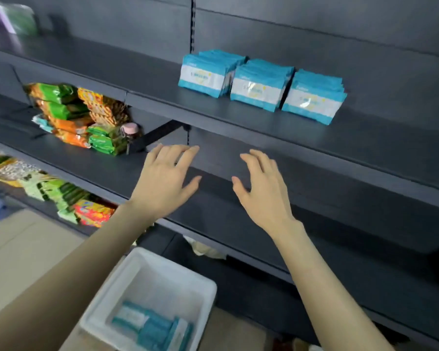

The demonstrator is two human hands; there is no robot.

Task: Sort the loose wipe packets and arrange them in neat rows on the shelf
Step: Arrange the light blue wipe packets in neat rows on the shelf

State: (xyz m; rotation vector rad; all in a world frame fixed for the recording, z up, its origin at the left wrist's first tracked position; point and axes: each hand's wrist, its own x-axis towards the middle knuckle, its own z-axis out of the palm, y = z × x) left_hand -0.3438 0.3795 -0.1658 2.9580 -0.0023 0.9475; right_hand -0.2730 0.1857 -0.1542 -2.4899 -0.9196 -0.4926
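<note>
White bin (200, 287) below the shelf (264, 117) holds several teal wipe packets (152, 325). Left hand (162, 183) and right hand (266, 193), above the bin, fingers spread, grasp nothing.

One head cam: looks fwd & down past left hand (162, 181) and right hand (264, 191), close to shelf (327, 191); bin (104, 297) below left hand.

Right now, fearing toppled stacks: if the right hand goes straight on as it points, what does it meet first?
The right hand likely meets the upper shelf's front edge, below the wipe packets; depth is unclear.
</note>
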